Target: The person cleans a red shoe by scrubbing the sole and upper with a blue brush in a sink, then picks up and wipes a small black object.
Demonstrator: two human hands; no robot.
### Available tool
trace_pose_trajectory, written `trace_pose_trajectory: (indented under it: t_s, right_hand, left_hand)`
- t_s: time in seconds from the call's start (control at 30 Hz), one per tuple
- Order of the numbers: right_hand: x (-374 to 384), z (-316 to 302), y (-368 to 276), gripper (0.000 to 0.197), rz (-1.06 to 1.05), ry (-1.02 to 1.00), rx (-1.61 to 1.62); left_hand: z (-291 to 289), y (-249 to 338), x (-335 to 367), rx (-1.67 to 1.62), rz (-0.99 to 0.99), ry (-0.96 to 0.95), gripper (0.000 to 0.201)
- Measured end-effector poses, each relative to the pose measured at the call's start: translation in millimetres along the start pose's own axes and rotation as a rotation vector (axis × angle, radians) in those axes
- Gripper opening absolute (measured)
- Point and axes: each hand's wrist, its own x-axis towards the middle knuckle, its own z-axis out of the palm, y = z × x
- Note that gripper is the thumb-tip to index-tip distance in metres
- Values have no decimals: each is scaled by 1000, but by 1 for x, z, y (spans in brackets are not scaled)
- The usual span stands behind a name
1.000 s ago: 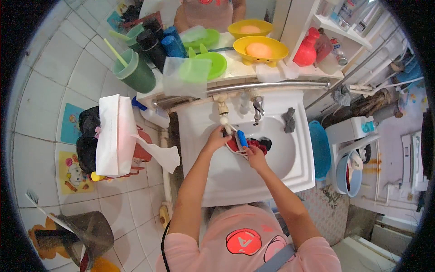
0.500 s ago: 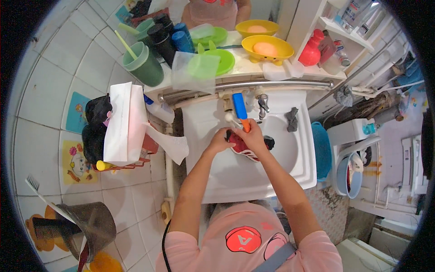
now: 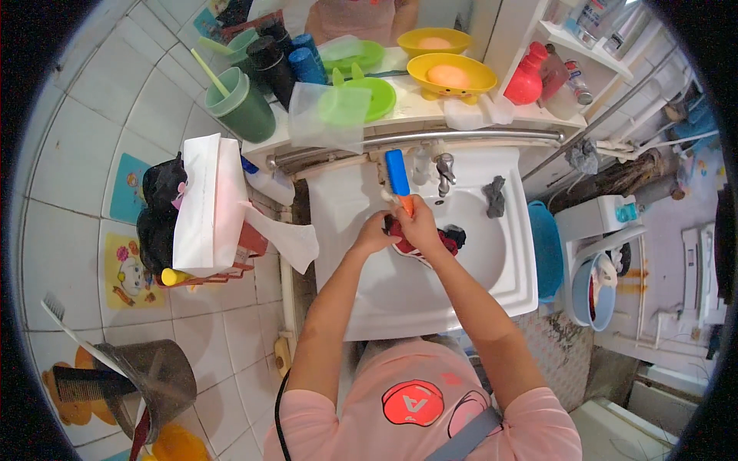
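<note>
Over the white sink (image 3: 369, 303) my right hand (image 3: 417, 225) is closed round the orange handle of a brush (image 3: 397, 173) with a long blue head. The brush head points up and away, toward the tap (image 3: 445, 169). Just left of it, my left hand (image 3: 376, 234) is closed on a dark red item with white edging (image 3: 404, 247), shaped somewhat like a shoe. My hands and right forearm cover much of this item. Its red and black end (image 3: 453, 237) shows to the right of my right wrist, inside the basin.
A grey rag (image 3: 494, 197) lies on the sink's right side. Behind, a shelf holds a green cup (image 3: 241, 107), a yellow soap dish (image 3: 452, 77) and a green dish (image 3: 377, 100). A tissue pack (image 3: 206, 207) hangs at the left. Blue basins (image 3: 547, 253) stand at the right.
The brush and my right hand have shifted slightly left and away. More of the red and black end now shows right of my wrist. My left hand has moved slightly.
</note>
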Motion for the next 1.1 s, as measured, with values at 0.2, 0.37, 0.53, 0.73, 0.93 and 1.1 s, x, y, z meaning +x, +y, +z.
trace_pose_trajectory:
  t_s: [0.2, 0.37, 0.53, 0.73, 0.93, 1.1]
  right_hand:
    - [-55, -25, 37, 29, 157, 109, -57]
    - [-91, 0, 75, 34, 468, -155, -33]
    - [-79, 2, 129, 36, 641, -219, -183]
    - [-93, -1, 114, 38, 744, -261, -123]
    - [-94, 14, 124, 39, 539, -153, 86]
    - [-94, 21, 115, 39, 640, -143, 56]
  left_hand:
    - [-6, -7, -1, 85, 55, -11, 75]
    - [-4, -15, 8, 43, 123, 70, 64]
    - [-2, -4, 14, 82, 186, 8, 61]
    - [-9, 15, 3, 170, 172, 39, 60]
    - [-11, 17, 10, 171, 193, 34, 62]
    - [-8, 1, 10, 184, 151, 53, 64]
